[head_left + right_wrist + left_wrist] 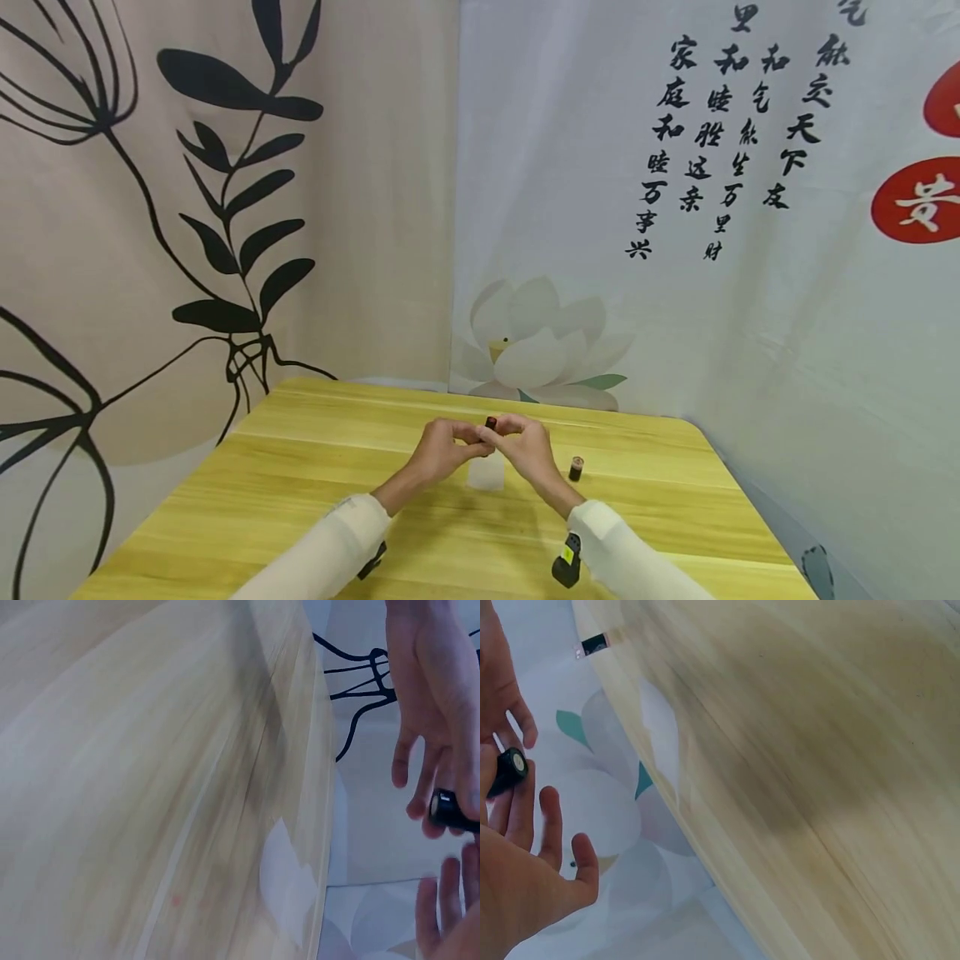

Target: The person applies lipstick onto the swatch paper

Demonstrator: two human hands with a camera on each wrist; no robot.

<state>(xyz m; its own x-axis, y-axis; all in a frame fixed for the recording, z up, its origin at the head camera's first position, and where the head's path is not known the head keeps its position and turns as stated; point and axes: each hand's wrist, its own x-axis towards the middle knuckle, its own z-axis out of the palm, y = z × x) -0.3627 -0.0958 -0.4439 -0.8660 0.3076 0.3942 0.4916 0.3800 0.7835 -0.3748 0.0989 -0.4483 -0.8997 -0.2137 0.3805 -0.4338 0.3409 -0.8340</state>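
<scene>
Over the far part of the table, both hands meet at a small dark cylindrical tube (491,422) with a pale round end. The left hand (441,452) pinches it between thumb and fingers; this tube (511,769) shows its pale end in the left wrist view. From the other side, the right hand (527,450) has its thumb and fingertips closed on the tube too. Part of its grip is cut off at the edge of the right wrist view. A white piece of paper (486,473) lies on the table below the hands.
A second small piece (576,468), dark below with a clear, copper-rimmed top, stands on the wooden table (300,467) to the right of the hands. Printed cloth walls (375,250) rise behind the table's far edge and along its right side.
</scene>
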